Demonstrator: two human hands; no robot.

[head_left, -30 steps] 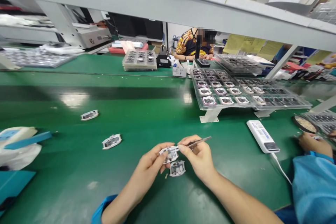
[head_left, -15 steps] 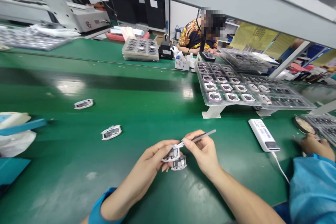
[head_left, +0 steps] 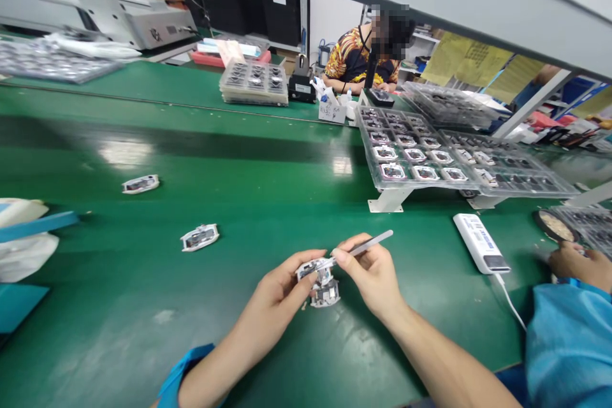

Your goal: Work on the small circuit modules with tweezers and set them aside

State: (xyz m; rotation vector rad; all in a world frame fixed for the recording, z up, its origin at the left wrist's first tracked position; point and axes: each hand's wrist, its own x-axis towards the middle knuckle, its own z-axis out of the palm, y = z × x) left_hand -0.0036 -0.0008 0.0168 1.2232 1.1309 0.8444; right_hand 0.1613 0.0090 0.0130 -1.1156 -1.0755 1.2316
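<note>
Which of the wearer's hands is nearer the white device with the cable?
Right. The right hand is left of the white device; the left hand is farther left.

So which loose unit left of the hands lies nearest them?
The lower-right unit of the two; the upper-left one lies farther from the left hand.

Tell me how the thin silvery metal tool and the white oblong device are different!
The thin silvery metal tool is much narrower than the white oblong device. The right hand holds the tool; the device lies on the green table. The device has a white cable; the tool doesn't. Both are long.
</note>
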